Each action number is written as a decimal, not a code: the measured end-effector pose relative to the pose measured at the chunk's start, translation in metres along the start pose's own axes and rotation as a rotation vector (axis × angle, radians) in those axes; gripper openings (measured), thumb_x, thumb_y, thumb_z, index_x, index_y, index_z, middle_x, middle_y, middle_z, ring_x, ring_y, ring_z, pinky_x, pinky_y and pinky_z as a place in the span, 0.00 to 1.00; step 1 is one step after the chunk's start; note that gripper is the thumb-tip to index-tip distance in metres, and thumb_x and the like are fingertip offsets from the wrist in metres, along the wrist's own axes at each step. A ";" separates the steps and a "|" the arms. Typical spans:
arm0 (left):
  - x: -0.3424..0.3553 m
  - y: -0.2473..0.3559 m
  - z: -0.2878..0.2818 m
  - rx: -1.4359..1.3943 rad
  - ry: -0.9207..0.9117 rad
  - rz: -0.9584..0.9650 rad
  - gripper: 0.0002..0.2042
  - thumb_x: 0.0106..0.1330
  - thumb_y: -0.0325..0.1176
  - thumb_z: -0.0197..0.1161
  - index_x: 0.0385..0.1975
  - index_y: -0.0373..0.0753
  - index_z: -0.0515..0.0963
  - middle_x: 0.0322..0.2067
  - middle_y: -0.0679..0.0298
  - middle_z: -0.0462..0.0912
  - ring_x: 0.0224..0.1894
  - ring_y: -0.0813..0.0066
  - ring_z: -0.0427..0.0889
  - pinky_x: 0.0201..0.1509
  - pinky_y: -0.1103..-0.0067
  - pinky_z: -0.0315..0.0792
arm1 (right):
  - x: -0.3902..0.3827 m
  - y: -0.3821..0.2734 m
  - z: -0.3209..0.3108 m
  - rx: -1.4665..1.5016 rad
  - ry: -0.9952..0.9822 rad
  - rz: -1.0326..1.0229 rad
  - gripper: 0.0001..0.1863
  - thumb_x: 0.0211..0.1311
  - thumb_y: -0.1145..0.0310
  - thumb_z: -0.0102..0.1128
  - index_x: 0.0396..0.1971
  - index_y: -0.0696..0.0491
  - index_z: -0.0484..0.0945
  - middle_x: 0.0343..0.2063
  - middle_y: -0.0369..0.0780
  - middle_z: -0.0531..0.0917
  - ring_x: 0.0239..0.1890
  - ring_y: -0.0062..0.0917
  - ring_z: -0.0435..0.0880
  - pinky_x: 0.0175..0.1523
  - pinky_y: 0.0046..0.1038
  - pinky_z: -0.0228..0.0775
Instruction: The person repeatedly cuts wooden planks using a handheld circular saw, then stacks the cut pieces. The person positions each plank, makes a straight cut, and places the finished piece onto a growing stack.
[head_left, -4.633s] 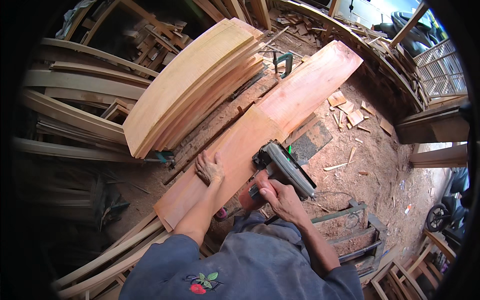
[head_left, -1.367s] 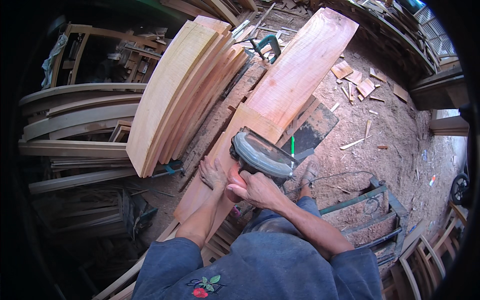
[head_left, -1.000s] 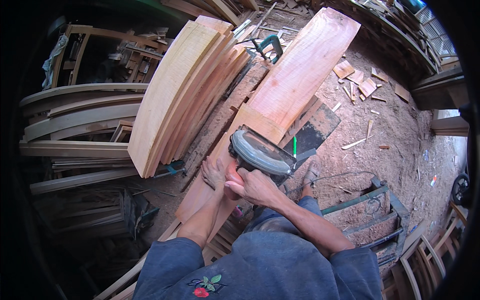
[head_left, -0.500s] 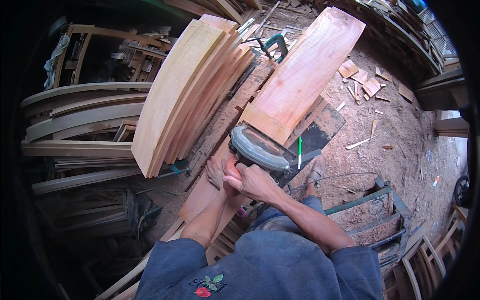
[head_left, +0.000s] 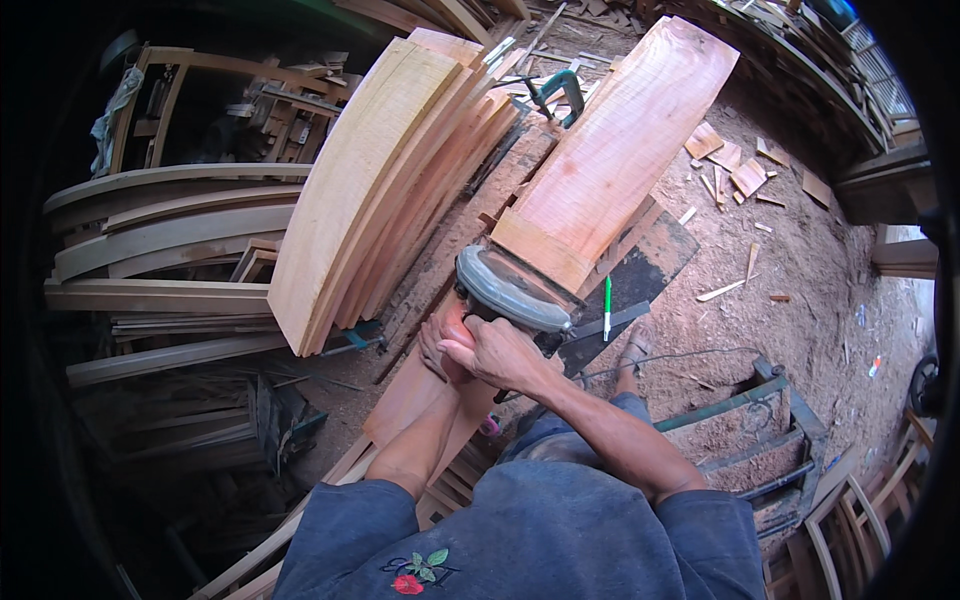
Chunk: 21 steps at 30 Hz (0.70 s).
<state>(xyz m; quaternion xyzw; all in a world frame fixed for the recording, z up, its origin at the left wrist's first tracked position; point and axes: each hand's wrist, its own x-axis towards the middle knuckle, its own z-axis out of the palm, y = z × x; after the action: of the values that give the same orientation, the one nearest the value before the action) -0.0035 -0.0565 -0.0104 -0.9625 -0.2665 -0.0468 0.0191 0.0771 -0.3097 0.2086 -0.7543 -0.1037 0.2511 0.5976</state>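
The right hand (head_left: pixel 500 353) has its fingers curled round the orange handle (head_left: pixel 456 325) of a grey-guarded power tool (head_left: pixel 515 298), which sits across a pinkish board (head_left: pixel 400 400). The left hand (head_left: pixel 432 345) is close against that handle (its fingertips are hidden from me, so spread or pinching, I can't tell). A green pen (head_left: pixel 607 300) lies just right of the tool.

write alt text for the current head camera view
A person's right hand grips a grey-and-orange power tool over reddish wood, the left hand close beside. Curved planks are stacked at left; wood scraps lie on the ground.
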 end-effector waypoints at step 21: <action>0.007 -0.004 0.003 0.003 -0.020 0.005 0.37 0.74 0.68 0.55 0.74 0.50 0.73 0.73 0.52 0.73 0.78 0.49 0.66 0.78 0.46 0.57 | 0.040 -0.012 0.013 0.012 0.046 -0.041 0.36 0.74 0.39 0.59 0.33 0.66 0.81 0.27 0.64 0.84 0.35 0.63 0.87 0.43 0.54 0.79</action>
<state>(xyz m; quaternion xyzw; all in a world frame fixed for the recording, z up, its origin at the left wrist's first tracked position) 0.0005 -0.0495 -0.0124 -0.9636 -0.2643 -0.0368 0.0183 0.1061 -0.2774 0.2080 -0.7539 -0.1037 0.2220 0.6096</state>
